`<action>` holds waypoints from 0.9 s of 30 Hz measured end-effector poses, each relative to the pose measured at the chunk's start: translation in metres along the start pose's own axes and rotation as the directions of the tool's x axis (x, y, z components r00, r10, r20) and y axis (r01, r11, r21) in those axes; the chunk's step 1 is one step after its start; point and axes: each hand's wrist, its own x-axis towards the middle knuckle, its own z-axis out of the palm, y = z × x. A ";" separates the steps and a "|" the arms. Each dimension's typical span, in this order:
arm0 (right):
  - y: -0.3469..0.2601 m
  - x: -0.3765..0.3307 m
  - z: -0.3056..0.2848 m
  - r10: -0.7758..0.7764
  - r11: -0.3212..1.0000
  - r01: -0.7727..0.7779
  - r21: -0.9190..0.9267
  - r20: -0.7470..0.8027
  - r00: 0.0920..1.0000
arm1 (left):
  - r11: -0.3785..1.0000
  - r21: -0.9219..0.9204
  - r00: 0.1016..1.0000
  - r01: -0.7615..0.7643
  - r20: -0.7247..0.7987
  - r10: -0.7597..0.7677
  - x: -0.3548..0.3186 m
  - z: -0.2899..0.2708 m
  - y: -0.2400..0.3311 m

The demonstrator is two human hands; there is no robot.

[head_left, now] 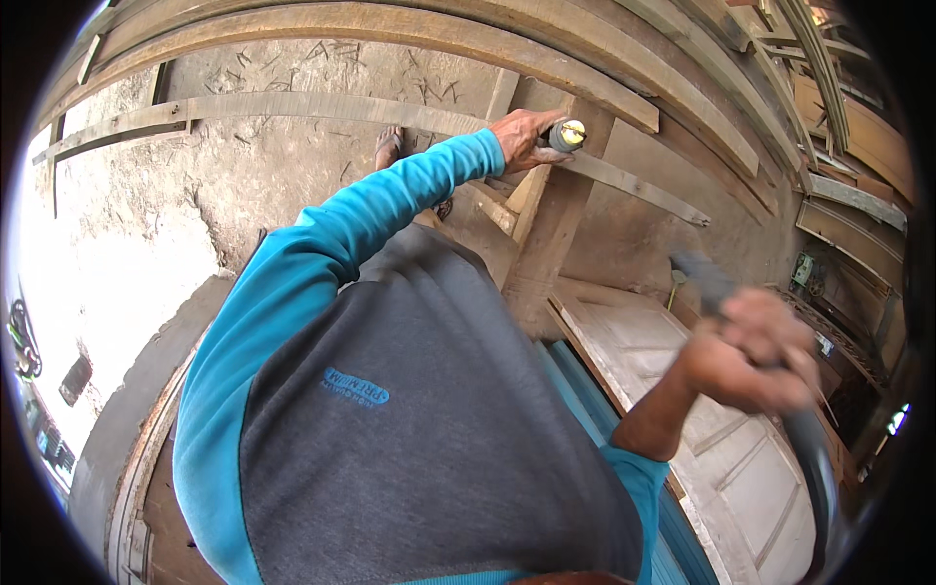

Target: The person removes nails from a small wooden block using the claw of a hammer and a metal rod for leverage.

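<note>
My left hand [525, 139] is closed round a short dark cylinder with a pale, yellowish round end [568, 135]. It looks like a tool handle seen end-on; its lower part is hidden. Beneath this hand, a long narrow board [639, 185] crosses a wider wooden beam [561, 229]. Over on the right, my right hand [756, 353] is raised and smeared by motion, its fingers wrapped round a long dark bar-like tool [704, 276]. Blur hides the exact kind of that tool.
Long planks [390, 21] run along the far side. A pale panelled door [741, 468] lies to the right, beside blue strips [673, 531]. Wood shavings [429, 90] litter the earthen floor, where one of my feet [388, 146] shows. More timber [853, 200] is stacked at far right.
</note>
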 end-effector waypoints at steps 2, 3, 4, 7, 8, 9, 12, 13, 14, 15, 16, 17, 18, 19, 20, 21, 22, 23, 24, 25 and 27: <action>0.002 -0.086 -0.006 0.640 0.649 -0.274 -0.709 0.315 0.701 | 0.996 -0.010 0.995 -0.089 0.051 0.089 0.003 0.013 -0.018; 0.015 -0.090 0.003 0.928 0.372 -0.299 -0.879 0.360 0.097 | 0.992 0.000 0.990 -0.127 0.060 0.127 0.004 0.014 -0.024; 0.017 -0.094 0.006 0.911 0.411 -0.385 -0.827 0.391 0.132 | 0.998 0.068 0.987 -0.020 0.162 0.008 0.013 -0.005 -0.010; 0.009 -0.075 -0.001 0.850 0.524 -0.504 -0.687 0.380 0.365 | 0.976 0.059 0.970 -0.208 -0.116 0.213 0.001 0.036 -0.057; -0.002 -0.048 -0.002 0.898 0.439 -0.654 -0.616 0.283 0.337 | 0.995 0.028 0.994 -0.094 -0.051 0.095 -0.013 0.039 -0.039; -0.013 -0.033 -0.010 0.859 0.509 -0.807 -0.299 0.229 0.458 | 0.999 0.045 1.000 -0.015 0.010 0.014 -0.003 0.017 -0.022; -0.037 0.030 -0.012 0.365 0.927 -0.366 -0.079 -0.032 0.931 | 1.000 0.014 1.000 -0.007 0.025 0.007 -0.005 0.012 -0.005; -0.039 0.044 -0.015 0.219 0.975 -0.223 -0.016 -0.120 0.968 | 1.000 0.031 1.000 0.001 0.022 -0.001 -0.003 0.011 -0.007; -0.035 0.038 -0.011 0.175 0.985 -0.172 0.029 -0.120 0.977 | 0.999 0.035 1.000 -0.007 0.017 0.007 -0.002 0.012 -0.009; -0.017 0.022 -0.003 0.132 0.986 -0.119 0.115 -0.109 0.985 | 0.998 0.062 1.000 0.002 -0.020 -0.001 -0.004 0.009 -0.015; -0.008 -0.001 0.001 0.084 0.985 -0.065 0.158 -0.116 0.990 | 0.998 0.065 1.000 -0.009 -0.024 0.011 -0.005 0.010 -0.017; 0.007 -0.058 -0.014 0.203 0.958 -0.171 -0.229 0.124 0.971 | 0.999 0.041 0.999 -0.033 -0.013 0.033 -0.005 0.014 -0.015; 0.022 -0.115 -0.031 0.319 0.807 -0.061 -0.587 0.346 0.882 | 0.998 0.024 0.998 -0.063 -0.001 0.063 -0.002 0.018 -0.013; 0.017 -0.115 -0.004 0.910 0.410 -0.420 -0.809 0.336 0.241 | 0.997 0.027 0.997 -0.077 -0.012 0.077 -0.002 0.017 -0.017; 0.027 -0.132 0.000 0.901 0.430 -0.501 -0.751 0.392 0.185 | 0.996 0.026 0.996 -0.087 0.022 0.087 -0.010 0.022 -0.014; 0.035 -0.154 -0.006 0.843 0.537 -0.491 -0.686 0.411 0.348 | 0.993 0.051 0.994 -0.106 0.041 0.104 -0.012 0.023 -0.015; 0.028 -0.152 -0.008 0.853 0.522 -0.569 -0.635 0.369 0.370 | 0.991 0.081 0.993 -0.105 0.067 0.099 -0.018 0.025 -0.023; 0.025 -0.148 -0.007 0.865 0.502 -0.644 -0.577 0.323 0.385 | 0.986 0.138 0.995 -0.097 -0.005 0.099 -0.009 0.027 -0.038; 0.011 -0.156 -0.016 0.887 0.462 -0.702 -0.542 0.266 0.378 | 0.998 0.055 0.997 -0.034 0.075 0.029 -0.014 0.021 -0.024; 0.014 -0.164 -0.021 0.893 0.447 -0.751 -0.486 0.196 0.404 | 1.000 -0.001 0.987 0.002 0.159 -0.001 -0.003 0.004 -0.007; 0.034 -0.178 -0.025 0.881 0.460 -0.790 -0.406 0.094 0.464 | 0.999 0.048 0.981 0.006 0.192 -0.016 0.003 -0.016 0.009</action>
